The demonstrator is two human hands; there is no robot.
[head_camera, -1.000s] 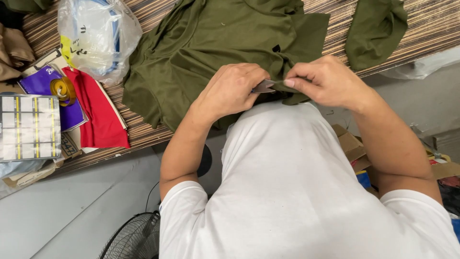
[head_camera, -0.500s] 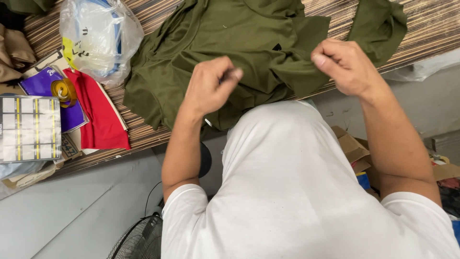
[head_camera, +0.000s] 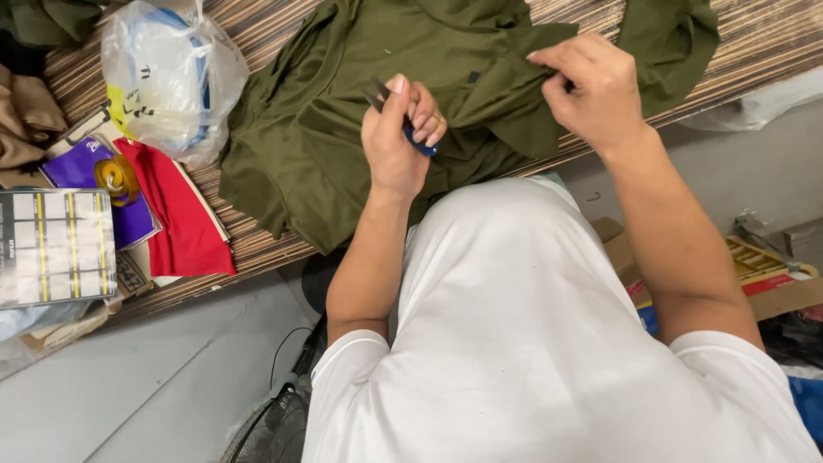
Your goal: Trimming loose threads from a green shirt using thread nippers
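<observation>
Clear plastic bag [head_camera: 171, 77] with blue-and-white contents and a yellow label [head_camera: 123, 105], at upper left on the striped table [head_camera: 257, 249]. Below it, purple flat packet [head_camera: 90, 184]; farther left, a grey gridded card [head_camera: 53, 249].

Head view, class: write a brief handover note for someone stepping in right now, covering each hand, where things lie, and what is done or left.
Left hand: closed on a small blue-handled thread snipper, held above the cloth.
Right hand: pinching up a fold of the green garment.
The garment is spread on the striped table; plastic bag and red cloth lie to its left.
Done and left: cannot tell from this view.
</observation>
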